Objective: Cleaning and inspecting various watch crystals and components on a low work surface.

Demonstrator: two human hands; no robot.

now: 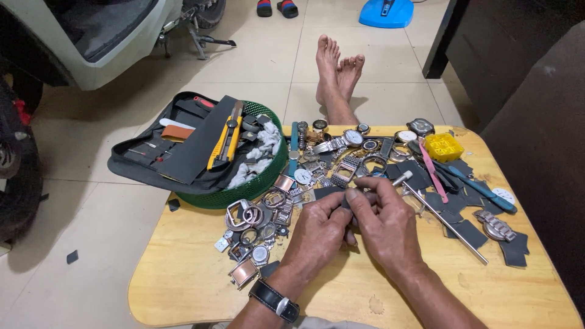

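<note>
In the head view, both hands meet over the middle of the pale wooden worktop (183, 280). The left hand (317, 234) and right hand (384, 225) pinch a small dark flat piece (345, 202), fingers (359, 196) of both clamped on it from either side. It is mostly hidden, so its long axis cannot be told. Just beyond lie scattered metal watch cases and bracelet links (341, 155), a slim steel rod (445, 220), and a round green mesh basket (253, 186).
</note>
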